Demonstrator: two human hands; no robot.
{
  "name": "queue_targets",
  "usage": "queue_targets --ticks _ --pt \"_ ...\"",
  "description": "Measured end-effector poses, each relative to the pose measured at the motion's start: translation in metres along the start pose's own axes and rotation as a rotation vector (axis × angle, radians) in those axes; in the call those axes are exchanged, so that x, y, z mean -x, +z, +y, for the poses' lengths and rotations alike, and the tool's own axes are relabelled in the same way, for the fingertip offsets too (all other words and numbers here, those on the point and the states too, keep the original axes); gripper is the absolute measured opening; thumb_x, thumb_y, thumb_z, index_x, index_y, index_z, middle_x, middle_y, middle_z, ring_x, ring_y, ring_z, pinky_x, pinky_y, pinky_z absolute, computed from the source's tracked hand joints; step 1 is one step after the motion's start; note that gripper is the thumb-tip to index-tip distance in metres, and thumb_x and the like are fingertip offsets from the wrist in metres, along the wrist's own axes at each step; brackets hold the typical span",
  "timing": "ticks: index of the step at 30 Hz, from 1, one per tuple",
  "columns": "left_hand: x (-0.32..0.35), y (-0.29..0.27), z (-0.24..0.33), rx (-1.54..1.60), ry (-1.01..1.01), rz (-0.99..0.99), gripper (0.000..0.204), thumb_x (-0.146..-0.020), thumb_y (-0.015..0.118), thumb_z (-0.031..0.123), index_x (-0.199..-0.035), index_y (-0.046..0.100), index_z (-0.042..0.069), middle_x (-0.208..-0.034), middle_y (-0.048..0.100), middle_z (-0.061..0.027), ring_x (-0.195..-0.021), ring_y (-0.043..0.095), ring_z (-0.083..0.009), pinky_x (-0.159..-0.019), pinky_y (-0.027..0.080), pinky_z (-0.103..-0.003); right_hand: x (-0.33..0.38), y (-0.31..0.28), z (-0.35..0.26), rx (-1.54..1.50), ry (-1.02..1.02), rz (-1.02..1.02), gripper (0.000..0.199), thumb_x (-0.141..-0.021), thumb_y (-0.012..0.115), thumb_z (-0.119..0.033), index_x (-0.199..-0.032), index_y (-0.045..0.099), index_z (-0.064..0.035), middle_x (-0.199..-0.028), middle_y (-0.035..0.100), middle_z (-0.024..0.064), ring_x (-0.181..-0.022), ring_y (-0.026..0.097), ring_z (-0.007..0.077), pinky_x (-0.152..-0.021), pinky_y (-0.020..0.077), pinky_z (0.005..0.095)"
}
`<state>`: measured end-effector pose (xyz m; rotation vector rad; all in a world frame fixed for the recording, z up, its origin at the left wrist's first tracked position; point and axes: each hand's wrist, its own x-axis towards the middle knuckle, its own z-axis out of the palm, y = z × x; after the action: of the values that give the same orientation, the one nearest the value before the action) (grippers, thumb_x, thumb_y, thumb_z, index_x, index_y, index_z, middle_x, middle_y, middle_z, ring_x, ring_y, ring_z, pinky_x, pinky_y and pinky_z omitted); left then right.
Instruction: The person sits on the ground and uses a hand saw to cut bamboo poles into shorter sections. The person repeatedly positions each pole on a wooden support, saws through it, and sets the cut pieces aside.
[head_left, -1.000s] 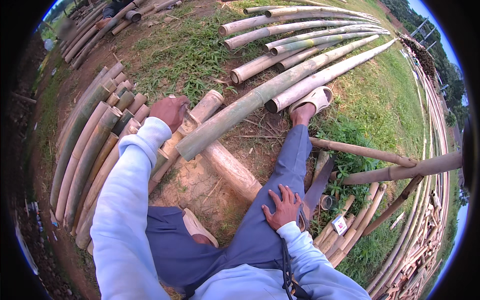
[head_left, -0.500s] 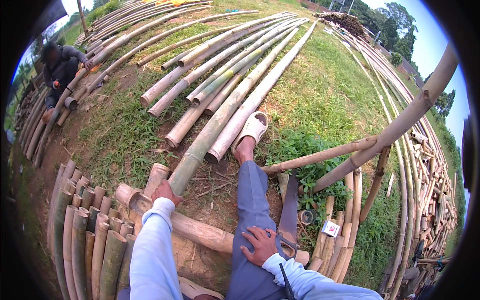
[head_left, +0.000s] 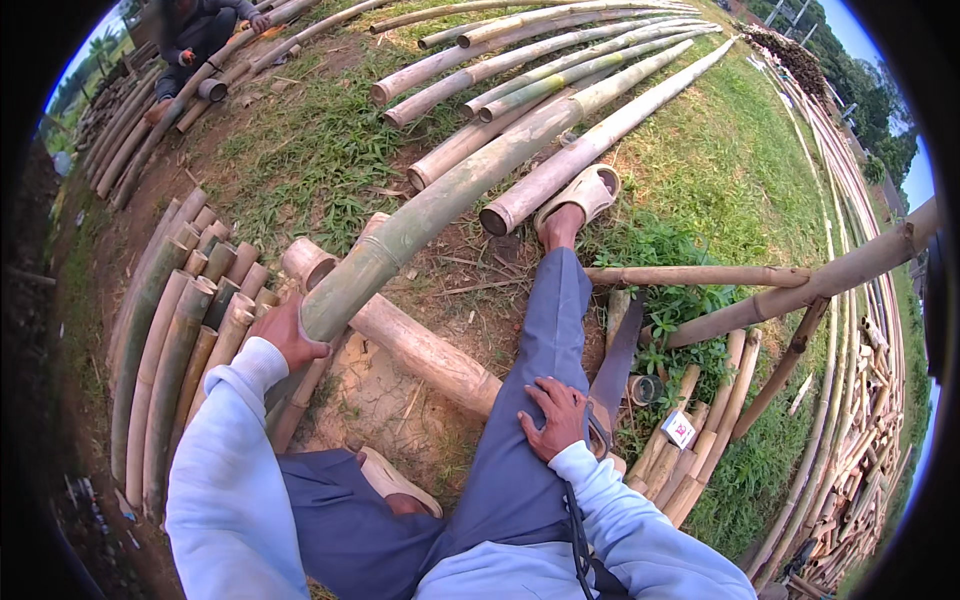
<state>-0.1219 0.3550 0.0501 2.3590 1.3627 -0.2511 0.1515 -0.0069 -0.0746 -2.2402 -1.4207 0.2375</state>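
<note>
My left hand [head_left: 287, 333] grips the near end of a long green bamboo pole [head_left: 470, 187] that runs away up and to the right over the grass. The pole rests across a thick tan bamboo log [head_left: 415, 347] lying on the bare earth. My right hand [head_left: 553, 418] lies flat on my right thigh, fingers spread, holding nothing. My right leg in blue trousers [head_left: 540, 350] stretches forward, and its foot wears a beige clog [head_left: 582, 193].
Cut bamboo pieces [head_left: 185, 330] lie stacked at my left. Long poles [head_left: 520, 80] lie on the grass ahead, and more line the right side [head_left: 850, 400]. A large blade [head_left: 615, 365] and a small white box [head_left: 678, 428] lie by my right leg. Another person [head_left: 195, 35] sits far left.
My view has tilted up and shifted. My left hand stays on the end of the green pole, and the pole now reaches closer to me. My right hand remains on my thigh.
</note>
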Motion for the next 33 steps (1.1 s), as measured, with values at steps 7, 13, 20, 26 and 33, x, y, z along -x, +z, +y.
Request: queue_targets --ticks 7,13,20,26,33 --pt "0.187 0.048 -0.191 -0.032 -0.229 -0.016 0.086 -0.060 0.089 0.030 -0.131 0.048 0.005 -0.122 0.066 -0.0263 -0.114 0.062 -0.0471 -0.098 0.051 -0.051 0.001 0.005 -0.007 0.037 -0.049 -0.040 0.063 -0.081 0.078 -0.025 -0.141 0.058 -0.0175 -0.136 0.059 0.0084 -0.132 0.053 0.0275 -0.114 0.0250 0.0531" --pt "0.308 0.099 -0.300 -0.109 -0.363 0.035 0.089 -0.055 0.091 0.023 -0.131 0.048 0.009 -0.123 0.065 -0.0213 -0.115 0.062 -0.0448 -0.099 0.051 -0.050 -0.028 0.007 -0.027 0.100 -0.145 -0.070 0.066 -0.083 0.078 -0.023 -0.144 0.054 -0.0181 -0.136 0.059 0.0073 -0.127 0.056 0.0263 -0.115 0.0215 0.0552" --pt "0.343 0.110 -0.310 -0.359 -0.401 0.148 0.089 -0.054 0.091 0.017 -0.134 0.051 0.010 -0.139 0.053 -0.0176 -0.127 0.052 -0.0404 -0.111 0.044 -0.049 -0.067 0.063 -0.129 -0.286 -0.540 -0.307 0.043 -0.085 0.076 -0.010 -0.127 0.067 -0.0081 -0.120 0.069 0.0127 -0.116 0.062 0.0315 -0.103 0.0444 0.0415" --pt "0.377 0.166 -0.228 -0.129 -0.628 0.834 0.075 -0.075 0.083 0.013 -0.142 0.048 0.008 -0.142 0.047 -0.0182 -0.136 0.044 -0.0409 -0.116 0.036 -0.049 -0.047 0.170 -0.224 -0.371 -1.073 -0.603 0.053 -0.084 0.066 -0.018 -0.135 0.058 -0.0096 -0.130 0.061 0.0075 -0.122 0.057 0.0296 -0.105 0.0429 0.0442" --pt "0.415 0.391 -0.264 0.746 -2.151 0.881 0.107 -0.067 0.091 0.049 -0.140 0.045 -0.013 -0.139 0.055 -0.0296 -0.129 0.053 -0.0424 -0.111 0.042 -0.048 -0.024 0.275 -0.210 0.075 -1.280 -0.704 0.046 -0.088 0.059 -0.025 -0.133 0.060 -0.0129 -0.113 0.062 0.0081 -0.105 0.061 0.0298 -0.097 0.0474 0.0430"
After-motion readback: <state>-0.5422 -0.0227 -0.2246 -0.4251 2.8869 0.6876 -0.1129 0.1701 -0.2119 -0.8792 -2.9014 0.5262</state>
